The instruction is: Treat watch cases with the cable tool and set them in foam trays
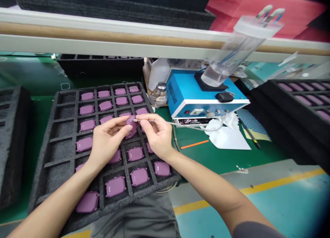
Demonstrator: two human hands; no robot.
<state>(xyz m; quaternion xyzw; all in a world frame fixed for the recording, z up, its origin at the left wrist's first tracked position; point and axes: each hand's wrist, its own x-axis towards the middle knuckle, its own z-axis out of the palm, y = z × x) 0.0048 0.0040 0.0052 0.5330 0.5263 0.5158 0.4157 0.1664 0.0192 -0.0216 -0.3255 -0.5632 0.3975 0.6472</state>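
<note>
My left hand pinches a purple watch-case-shaped part, tilted up above the foam tray. In my right hand, thumb and fingers are closed on a thin clear tube. The tube's small pale tip is at the upper part of the purple piece; whether it touches, I cannot tell. Under both hands lies a dark grey foam tray with compartments, many holding similar purple parts such as this one. Its left column is bare. From my right hand the tube runs toward a blue box-shaped machine.
A clear cylinder holding tools stands on the machine. Beside it is a glass bottle with a metal cap. White tissue, an orange strip and a pen lie right. More foam trays flank the bench; a shelf edge crosses above.
</note>
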